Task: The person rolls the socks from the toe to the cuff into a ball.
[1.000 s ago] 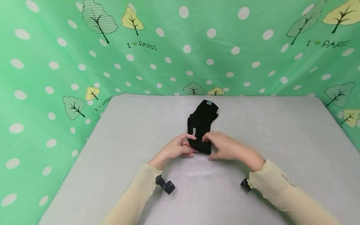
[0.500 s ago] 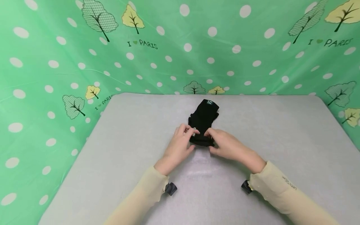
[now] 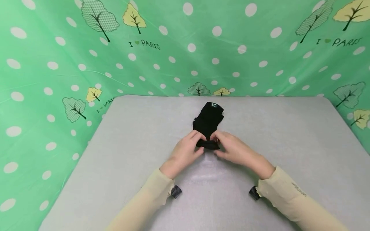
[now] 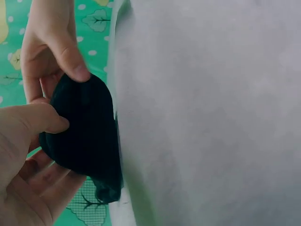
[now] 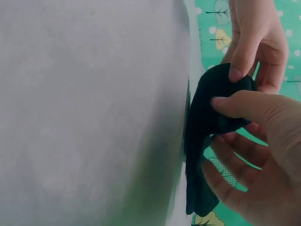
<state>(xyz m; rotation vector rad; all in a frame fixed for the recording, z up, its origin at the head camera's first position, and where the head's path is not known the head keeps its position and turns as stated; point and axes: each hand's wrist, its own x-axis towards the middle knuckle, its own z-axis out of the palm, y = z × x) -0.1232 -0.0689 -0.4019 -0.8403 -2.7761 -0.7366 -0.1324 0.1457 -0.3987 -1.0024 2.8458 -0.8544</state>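
Black sock [image 3: 208, 122], soft ribbed knit, near end rolled and pinched by both hands, left hand [image 3: 185, 151] and right hand [image 3: 234, 150], on a matte grey table [image 3: 289, 138]; green dotted backdrop [image 3: 57, 48] behind.

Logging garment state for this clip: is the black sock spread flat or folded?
Partly rolled: both hands pinch the black sock's near end into a curl; the far end lies flat.

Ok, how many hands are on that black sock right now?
2. The left hand pinches the black sock at its near rolled end from the left, the right hand from the right.
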